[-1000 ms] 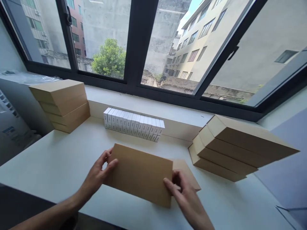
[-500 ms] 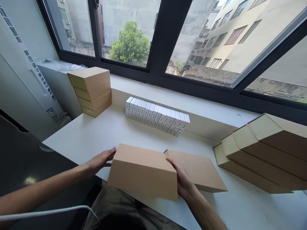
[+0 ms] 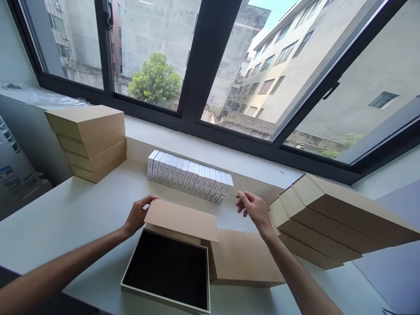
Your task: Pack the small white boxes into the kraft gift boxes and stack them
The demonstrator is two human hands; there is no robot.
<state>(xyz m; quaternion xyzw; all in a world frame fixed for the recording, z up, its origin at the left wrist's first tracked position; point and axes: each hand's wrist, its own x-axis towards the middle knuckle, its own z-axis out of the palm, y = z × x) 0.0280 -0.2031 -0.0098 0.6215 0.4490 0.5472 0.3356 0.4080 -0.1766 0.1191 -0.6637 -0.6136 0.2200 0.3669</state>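
In front of me a brown cardboard box (image 3: 167,267) lies open, showing a black inside with a pale rim. Its hinged lid (image 3: 182,220) is raised along the far side. At the lid's left corner, my left hand (image 3: 139,214) grips the edge, fingers partly hidden behind it. My right hand (image 3: 254,211) is held in the air just right of a row of small white boxes (image 3: 188,177), apart from them. Its fingers are half curled and apart, with nothing visible in them. Close on the right of the open box lies another brown box (image 3: 246,258), shut.
Stacked brown boxes stand at the left (image 3: 95,140) and more boxes (image 3: 334,218) at the right. Behind the white table (image 3: 108,205) runs a white window ledge (image 3: 197,151) below dark-framed windows. Clear plastic wrap (image 3: 55,97) lies at the far left.
The box between my hands has gone from shut to open, its lid now up. My right hand has left it and moved up and away towards the white boxes. The view has shifted right.
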